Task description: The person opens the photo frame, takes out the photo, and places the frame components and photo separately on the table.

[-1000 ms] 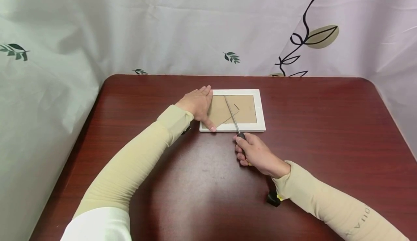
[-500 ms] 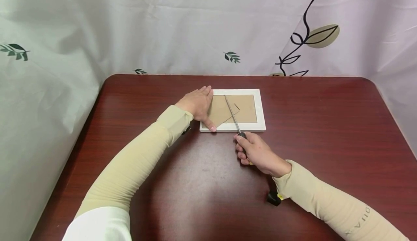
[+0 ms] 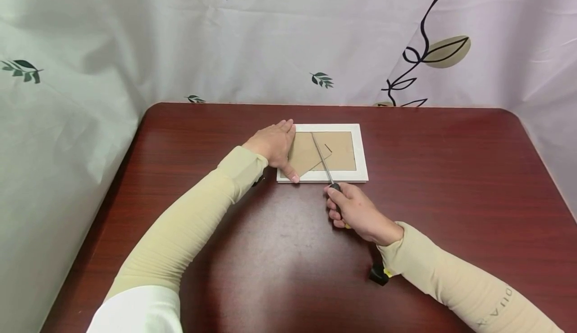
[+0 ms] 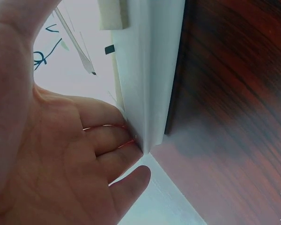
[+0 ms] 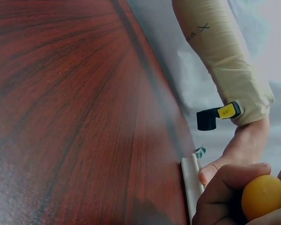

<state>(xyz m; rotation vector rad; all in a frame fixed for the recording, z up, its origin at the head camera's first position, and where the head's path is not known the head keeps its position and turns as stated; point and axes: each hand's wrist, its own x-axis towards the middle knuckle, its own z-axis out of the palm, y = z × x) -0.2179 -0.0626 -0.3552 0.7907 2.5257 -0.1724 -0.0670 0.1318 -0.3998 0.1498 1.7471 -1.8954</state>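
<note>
A white picture frame (image 3: 362, 152) lies on the table, its brown backing board (image 3: 344, 145) facing up, marked by a slanting line and a short dark slit. Across the frame's left end rests my left hand (image 3: 276, 145), fingers extended, thumb on the near edge. My right hand (image 3: 353, 210) grips the dark handle of a screwdriver (image 3: 322, 160). Its metal shaft slants over the board, the tip at the far inner edge. In the left wrist view a flat blade shows at the screwdriver's end (image 4: 86, 64). The handle's yellow butt (image 5: 263, 197) shows in the right wrist view.
The dark red wooden table (image 3: 442, 173) has its far edge against a pale curtain (image 3: 270, 37) with leaf prints. A small dark tab (image 4: 109, 49) sticks out at the frame's inner edge. A black wrist camera (image 3: 378, 274) hangs under the right cuff.
</note>
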